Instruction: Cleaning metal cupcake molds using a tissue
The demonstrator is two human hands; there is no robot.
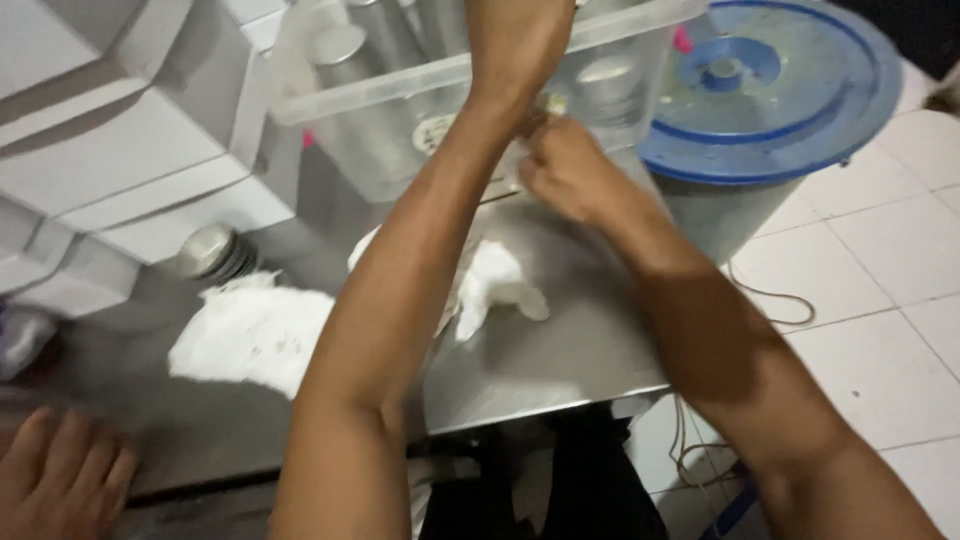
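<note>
The right hand is pinching a small pale object at the left wrist; the left hand is reaching into the clear plastic bin of metal cylinders, fingers hidden. A steady wrist would be helping the pinch

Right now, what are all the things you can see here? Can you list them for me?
clear plastic bin: one, see-through, back of the table
metal cans: several, silvery, inside the bin
metal cylinder: one, silvery, lying at the table's left
white cloths: two, white, one left, one crumpled mid-table
metal table: one, grey steel
blue lid: one, blue, on a grey drum at right
cord: one, thin, on the tiled floor
another person's hand: one, bottom left corner
left hand: reaching into the bin
right hand: pinching something small and pale by the bin
</note>
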